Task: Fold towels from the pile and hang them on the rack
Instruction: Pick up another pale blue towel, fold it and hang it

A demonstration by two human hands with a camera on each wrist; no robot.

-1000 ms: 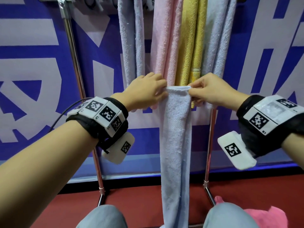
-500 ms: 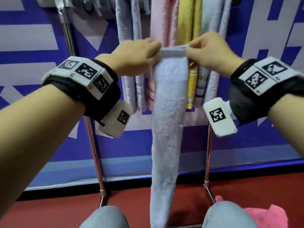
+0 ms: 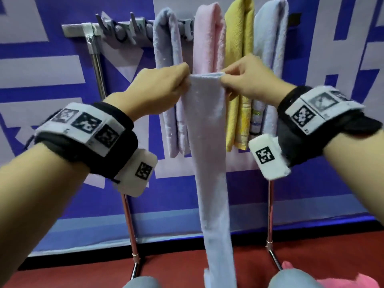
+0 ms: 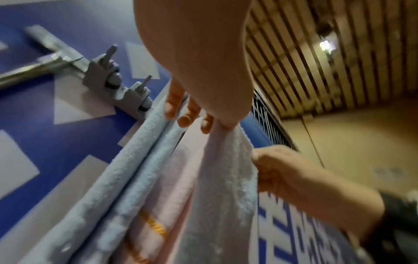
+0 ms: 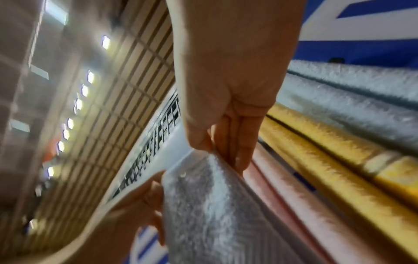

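While both hands' fingers pinch one folded towel (image 3: 207, 129) | four towels on rack (image 3: 83, 31)

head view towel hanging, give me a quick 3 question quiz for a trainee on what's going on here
1. True or false: the folded pale towel is already draped over the rack.
2. How many towels hang on the rack? A) two B) four C) six
3. Fill in: the left hand and the right hand each pinch a top ____ of the towel.

Key
1. False: it hangs from both hands in front of the rack.
2. B: a pale towel, a pink towel, a yellow towel and another pale towel.
3. Corner.
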